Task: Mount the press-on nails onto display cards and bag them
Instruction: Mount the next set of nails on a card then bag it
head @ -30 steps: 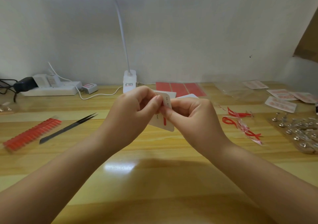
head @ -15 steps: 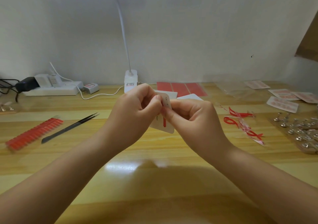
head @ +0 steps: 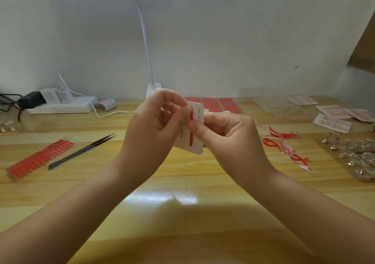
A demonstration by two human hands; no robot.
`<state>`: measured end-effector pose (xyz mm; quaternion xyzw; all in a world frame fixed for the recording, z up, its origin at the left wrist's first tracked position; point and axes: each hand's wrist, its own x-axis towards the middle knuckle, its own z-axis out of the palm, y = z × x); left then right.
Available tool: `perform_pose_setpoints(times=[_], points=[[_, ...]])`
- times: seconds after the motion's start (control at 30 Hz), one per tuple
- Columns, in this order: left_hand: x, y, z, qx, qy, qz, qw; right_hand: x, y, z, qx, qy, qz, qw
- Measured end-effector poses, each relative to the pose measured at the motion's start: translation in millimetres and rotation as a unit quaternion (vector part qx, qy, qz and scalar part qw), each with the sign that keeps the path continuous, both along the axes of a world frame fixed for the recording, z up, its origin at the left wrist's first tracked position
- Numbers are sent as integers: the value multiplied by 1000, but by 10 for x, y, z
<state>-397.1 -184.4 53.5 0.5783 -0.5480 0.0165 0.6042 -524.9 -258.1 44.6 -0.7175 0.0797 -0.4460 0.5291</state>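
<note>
Red tape strip point(head: 191, 129) is pinched against the white display card point(head: 193, 142) by my left hand point(head: 154, 127) and right hand point(head: 227, 135), together above the wooden table point(head: 182, 182); I judge a skewed peel could crease it before the nails point(head: 38, 158) go on.

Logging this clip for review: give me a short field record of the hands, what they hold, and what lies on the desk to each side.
left hand: left hand pinches the red strip at the card's top edge
right hand: right hand grips the display card, held above the desk
card: white, tilted, red strip running down its face
desk left: row of red nails, tweezers
desk right: peeled red strips, bagged cards
back edge: lamp base, power strip
</note>
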Motion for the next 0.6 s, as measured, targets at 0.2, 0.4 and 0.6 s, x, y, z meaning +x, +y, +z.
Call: perform_pose_setpoints(times=[0.2,0.4,0.6], points=[[3,16,-4,-48,-76,35,995,-3,29,3,4,11,2,1000],[21,8,-30,-62,-91,32,993,-12,50,19,-3,11,-1,1000],[54,-4,-74,-98,-174,65,978,-3,68,31,25,14,12,1000]])
